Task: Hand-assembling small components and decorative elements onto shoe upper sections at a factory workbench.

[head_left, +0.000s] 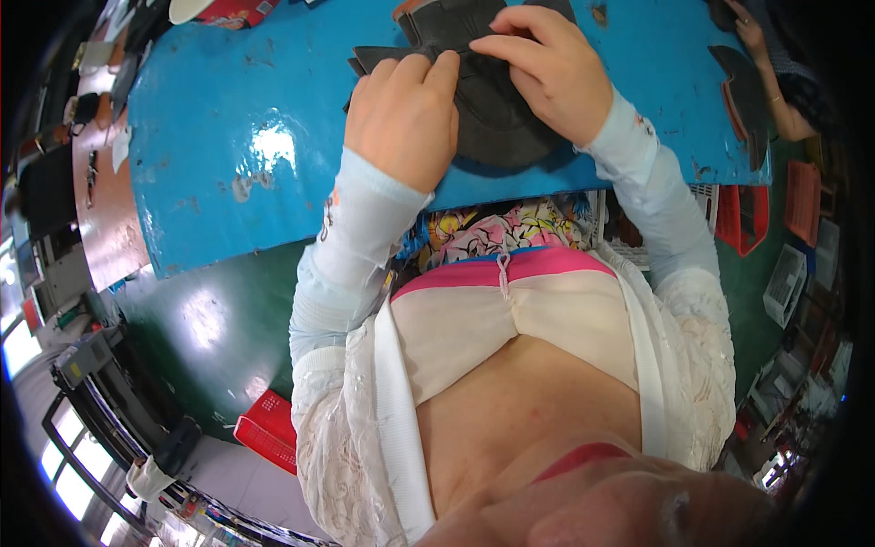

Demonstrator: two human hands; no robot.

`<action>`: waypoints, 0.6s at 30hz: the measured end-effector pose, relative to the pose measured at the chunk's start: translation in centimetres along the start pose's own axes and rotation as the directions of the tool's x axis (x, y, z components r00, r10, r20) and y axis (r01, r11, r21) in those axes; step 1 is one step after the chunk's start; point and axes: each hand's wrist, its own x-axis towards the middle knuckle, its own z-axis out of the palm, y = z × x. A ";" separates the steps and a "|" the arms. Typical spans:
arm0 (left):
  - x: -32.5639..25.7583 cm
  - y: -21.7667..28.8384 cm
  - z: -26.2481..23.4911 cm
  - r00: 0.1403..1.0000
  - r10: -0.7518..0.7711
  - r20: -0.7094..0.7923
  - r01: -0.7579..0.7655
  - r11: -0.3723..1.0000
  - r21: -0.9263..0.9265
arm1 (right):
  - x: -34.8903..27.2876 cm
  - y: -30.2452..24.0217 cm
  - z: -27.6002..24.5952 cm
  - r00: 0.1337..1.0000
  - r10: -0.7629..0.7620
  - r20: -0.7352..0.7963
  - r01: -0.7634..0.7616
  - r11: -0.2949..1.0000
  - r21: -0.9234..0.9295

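Note:
Under both hands lies a stack of dark grey, flat cut pieces [501, 128] with curved edges and seam-like lines, on a blue table [210, 173]. My left hand [406, 118] is closed, its fingers curled and pressed on the left side of the top piece. Across from it, my right hand [551, 77] bends its thumb and forefinger toward the same piece, tips close together near its middle. Whatever thin part lies between those fingertips is too small to make out. An orange-brown edge shows at the far end of the stack.
At the table's right edge rests another dark curved piece [743, 100], with a co-worker's arm [775, 91] beyond it. A red container [223, 11] stands at the far left. Red baskets [269, 433] [743, 219] and a white crate [784, 287] are below table height.

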 end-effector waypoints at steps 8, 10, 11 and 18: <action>-3.8 3.0 0.7 0.900 -0.434 -0.027 0.055 0.174 -0.983 | -2.4 -5.3 -1.9 0.905 0.383 0.184 -0.420 0.737 0.529; -3.9 2.8 0.9 0.922 -0.372 -0.106 0.004 0.283 -0.959 | -2.7 -5.5 -2.1 0.860 0.443 0.252 -0.501 0.642 0.580; -4.0 2.8 0.9 0.922 -0.373 -0.104 0.006 0.282 -0.960 | -2.7 -5.5 -2.1 0.851 0.449 0.274 -0.518 0.623 0.586; -4.2 2.5 0.7 0.952 -0.257 -0.167 -0.080 0.315 -0.946 | -3.5 -5.4 -1.8 0.841 0.407 0.355 -0.535 0.534 0.654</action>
